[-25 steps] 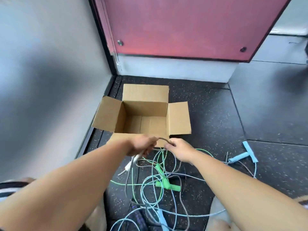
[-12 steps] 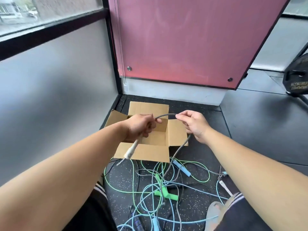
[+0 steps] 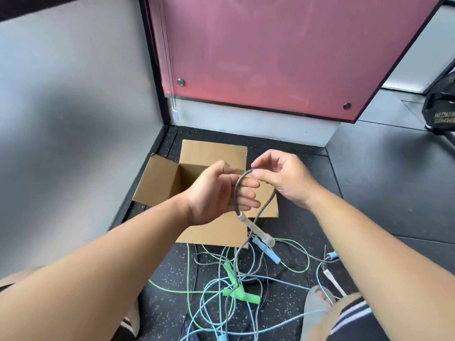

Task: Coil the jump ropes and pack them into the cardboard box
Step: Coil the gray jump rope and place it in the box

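An open cardboard box (image 3: 162, 183) stands on the dark floor with its flaps spread. Above it my left hand (image 3: 219, 193) grips a grey jump rope (image 3: 267, 205) near its white handle (image 3: 256, 230), which hangs down from the fist. My right hand (image 3: 283, 178) pinches the same grey rope at the top of a small loop over my left fingers. The rope's tail drops into a tangle of green (image 3: 189, 267) and light blue (image 3: 248, 313) ropes on the floor, with green handles (image 3: 241, 291) and a blue handle (image 3: 268, 252) among them.
A grey wall runs along the left, and a red panel (image 3: 270, 57) closes the back. A black weight plate (image 3: 443, 107) sits at the far right. My sandalled foot (image 3: 317, 308) rests at the tangle's right edge, beside another white handle (image 3: 332, 281).
My left hand has turned so the white handle now hangs to its right. My right hand has brought the rope over the left fingers, forming a small loop.
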